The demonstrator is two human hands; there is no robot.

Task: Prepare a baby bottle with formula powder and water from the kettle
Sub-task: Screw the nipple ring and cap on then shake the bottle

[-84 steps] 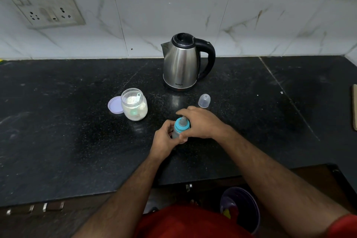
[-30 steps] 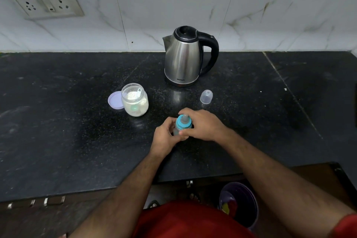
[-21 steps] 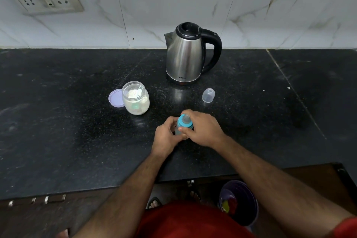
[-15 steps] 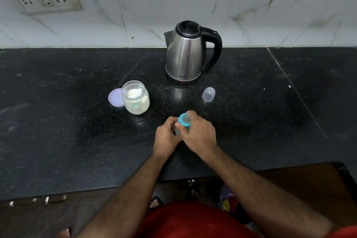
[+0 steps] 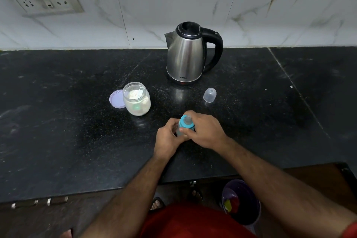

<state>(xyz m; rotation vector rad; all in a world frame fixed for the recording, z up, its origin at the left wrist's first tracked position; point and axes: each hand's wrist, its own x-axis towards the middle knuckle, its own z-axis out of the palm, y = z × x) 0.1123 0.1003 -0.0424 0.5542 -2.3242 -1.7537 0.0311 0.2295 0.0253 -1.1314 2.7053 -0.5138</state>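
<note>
On the black countertop [image 5: 58,131], near its front edge, a baby bottle [image 5: 185,124] is held upright between both hands. The bottle's lower body is wrapped by the curled fingers of the left hand [image 5: 167,138], while its turquoise collar [image 5: 186,124] is gripped from the right by the thumb and fingers of the right hand [image 5: 205,131]; the clear teat is seen rising just above those fingers. Most of the bottle's body is hidden by the two hands, so its contents cannot be told.

Beyond the fingers and to their left, an open glass jar [image 5: 137,98] of white powder is found, with a small scoop resting inside it, and a lilac lid [image 5: 116,99] is laid flat touching the jar's left side. Just beyond the right hand's fingers, a clear dome cap [image 5: 210,95] is stood on the counter, apart from the bottle. Farther back, near the tiled wall, a steel kettle [image 5: 186,54] is placed with its black handle turned to the right.
</note>
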